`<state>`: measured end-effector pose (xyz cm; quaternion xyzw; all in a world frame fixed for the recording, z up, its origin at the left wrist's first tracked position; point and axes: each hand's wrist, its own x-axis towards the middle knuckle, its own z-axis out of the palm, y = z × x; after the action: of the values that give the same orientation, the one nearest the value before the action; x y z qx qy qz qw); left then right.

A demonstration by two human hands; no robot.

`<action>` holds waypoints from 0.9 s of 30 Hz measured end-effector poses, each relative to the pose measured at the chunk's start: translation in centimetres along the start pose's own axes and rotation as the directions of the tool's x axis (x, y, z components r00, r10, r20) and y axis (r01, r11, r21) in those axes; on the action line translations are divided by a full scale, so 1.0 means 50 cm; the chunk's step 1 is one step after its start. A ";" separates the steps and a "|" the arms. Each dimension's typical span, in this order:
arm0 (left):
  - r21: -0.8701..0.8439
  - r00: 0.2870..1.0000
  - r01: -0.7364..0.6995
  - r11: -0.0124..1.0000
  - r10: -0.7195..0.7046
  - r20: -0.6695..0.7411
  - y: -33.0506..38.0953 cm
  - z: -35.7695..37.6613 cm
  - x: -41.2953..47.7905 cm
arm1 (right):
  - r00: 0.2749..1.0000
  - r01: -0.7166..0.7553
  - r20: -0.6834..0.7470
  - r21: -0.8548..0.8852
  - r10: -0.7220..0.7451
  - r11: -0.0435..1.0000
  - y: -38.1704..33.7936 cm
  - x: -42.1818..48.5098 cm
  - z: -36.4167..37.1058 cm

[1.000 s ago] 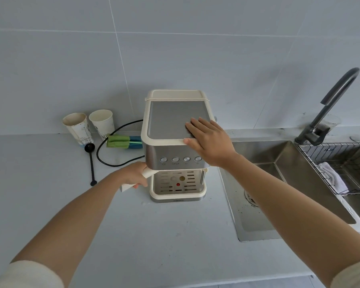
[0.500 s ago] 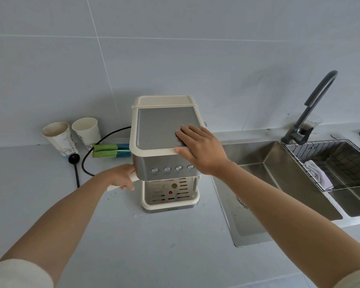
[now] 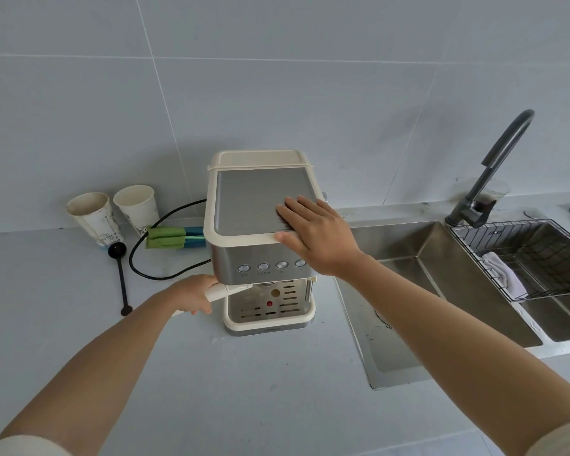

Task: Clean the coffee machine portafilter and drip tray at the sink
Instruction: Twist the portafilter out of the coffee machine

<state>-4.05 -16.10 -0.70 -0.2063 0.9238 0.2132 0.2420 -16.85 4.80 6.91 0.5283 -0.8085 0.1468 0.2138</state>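
Countertop: the pale grey worktop (image 3: pixel 244 390) in front of you carries the machine, the cups and the small tools.
Sink: the double stainless steel sink (image 3: pixel 441 258) lies to your right. Its near basin shows dark specks around the drain.
Coffee machine: the cream and brushed-steel espresso machine (image 3: pixel 254 205) stands upright just left of the sink.
Basket: a dark wire basket (image 3: pixel 507 222) spans the far basin and holds a crumpled white cloth (image 3: pixel 504 274).
Tap: a dark grey curved tap (image 3: pixel 494 162) rises behind the basket.
Right hand: your right hand (image 3: pixel 316 238) lies flat, fingers straight, on the machine's top front corner.
Left hand: your left hand (image 3: pixel 191 296) is wrapped around the portafilter's handle.
Cups: two white paper cups (image 3: pixel 93 218) stand at the wall. The left one is stained brown inside, and you cannot see their bottoms.
Drip tray: the cream slotted drip tray (image 3: pixel 270 315) sits in the machine's base.
Portafilter: the cream-handled portafilter (image 3: pixel 231 289) juts left from under the button panel, its head mostly hidden.
Scoop: a black long-handled scoop (image 3: pixel 122 281) lies beside the cups.
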 end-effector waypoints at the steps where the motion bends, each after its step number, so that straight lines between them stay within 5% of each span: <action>1: -0.003 1.000 -0.005 1.000 0.005 0.004 -0.001 0.009 -0.002 | 1.000 -0.001 0.007 0.001 0.001 1.000 -0.001 0.000 -0.001; 15: -0.069 0.998 0.057 0.996 -0.055 0.032 0.026 0.180 -0.116 | 0.992 -0.070 0.105 0.022 0.068 0.997 -0.015 0.000 -0.018; 22: -0.107 0.999 -0.024 0.994 0.027 0.025 0.079 0.215 -0.170 | 0.986 -0.125 0.112 0.005 0.124 0.992 -0.019 -0.006 -0.020; 27: -0.136 0.996 -0.082 0.987 0.085 0.015 0.124 0.219 -0.171 | 0.960 -0.270 0.126 0.161 0.252 0.949 -0.016 -0.025 -0.035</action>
<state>3.69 -3.19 -2.98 -0.1809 0.9126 0.2873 0.2278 -15.36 6.27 7.81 0.4405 -0.8651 0.2171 0.1024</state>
